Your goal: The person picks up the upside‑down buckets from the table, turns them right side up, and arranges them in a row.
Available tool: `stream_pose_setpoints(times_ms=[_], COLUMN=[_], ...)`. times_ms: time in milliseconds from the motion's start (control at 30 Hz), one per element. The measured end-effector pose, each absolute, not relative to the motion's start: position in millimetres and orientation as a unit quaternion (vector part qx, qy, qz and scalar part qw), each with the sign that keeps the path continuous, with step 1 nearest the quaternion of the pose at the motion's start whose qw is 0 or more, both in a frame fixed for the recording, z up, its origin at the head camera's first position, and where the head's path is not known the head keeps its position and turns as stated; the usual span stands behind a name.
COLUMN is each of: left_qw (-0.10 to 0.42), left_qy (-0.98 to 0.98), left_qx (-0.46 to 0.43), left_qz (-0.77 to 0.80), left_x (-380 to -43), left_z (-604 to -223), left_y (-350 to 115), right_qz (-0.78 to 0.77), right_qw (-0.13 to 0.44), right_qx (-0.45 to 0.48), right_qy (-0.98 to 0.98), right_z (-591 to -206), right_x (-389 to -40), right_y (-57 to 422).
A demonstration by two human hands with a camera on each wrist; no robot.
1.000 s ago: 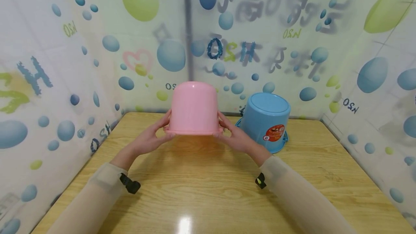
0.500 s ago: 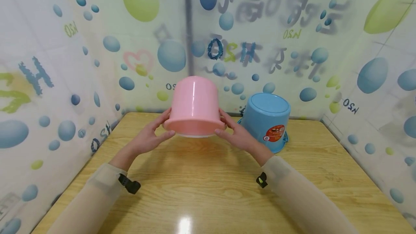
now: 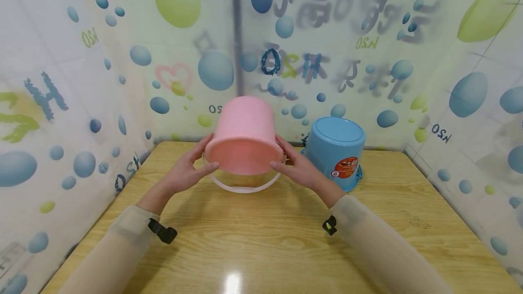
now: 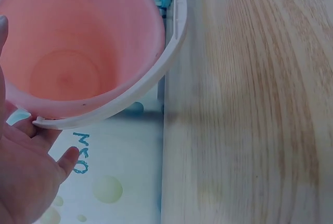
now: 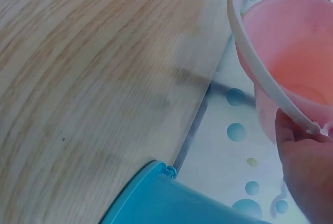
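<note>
A pink bucket [image 3: 246,119] is held up over the back of the table, tilted so that its mouth faces me and downward. My left hand [image 3: 185,172] grips its rim at the left side, thumb toward the front. On the opposite side my right hand [image 3: 300,171] holds the rim the same way. The white bail handle [image 3: 243,189] hangs in an arc below the mouth. Inside, the bucket's bottom [image 4: 65,75] shows bare in the left wrist view. Some fingers of both hands are hidden behind the rim.
An upside-down blue bucket [image 3: 333,158] with a red label stands on the wooden table [image 3: 245,239], just right of my right hand. Behind the table hangs a bubble-patterned curtain [image 3: 347,35], which also runs along both sides.
The pink bucket has tipped from upside down so that its mouth turns toward me. Its white handle has swung down below the rim. Both hands stay on the rim; the blue bucket has not moved.
</note>
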State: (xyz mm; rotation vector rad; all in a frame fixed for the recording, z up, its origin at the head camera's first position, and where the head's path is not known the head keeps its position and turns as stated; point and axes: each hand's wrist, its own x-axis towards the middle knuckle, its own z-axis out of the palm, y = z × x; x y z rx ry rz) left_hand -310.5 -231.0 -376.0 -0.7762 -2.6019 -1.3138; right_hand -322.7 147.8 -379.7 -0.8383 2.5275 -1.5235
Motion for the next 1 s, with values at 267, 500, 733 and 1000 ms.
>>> stream_pose_setpoints(times_ms=[267, 500, 733, 1000], left_qw=[0.061, 0.069, 0.061, 0.059], left_qy=[-0.861, -0.851, -0.846, -0.832], left_qx=[-0.244, -0.252, -0.248, -0.263], left_qz=[-0.443, -0.457, -0.468, -0.485], left_x=[-309.4, -310.3, -309.0, -307.0], left_z=[-369.7, -366.9, -364.0, -359.2], left_y=[-230.8, -230.1, -230.5, -230.8], right_qz=[-0.508, -0.537, -0.555, -0.575], right_qw=[0.036, 0.021, 0.026, 0.026], right_qx=[-0.277, -0.296, -0.312, -0.306], right_qy=[0.815, 0.79, 0.771, 0.758], right_z=[-375.7, -375.8, -375.4, -372.5], right_x=[-323.4, -324.5, -324.2, -324.0], right_y=[149.0, 147.4, 147.7, 149.1])
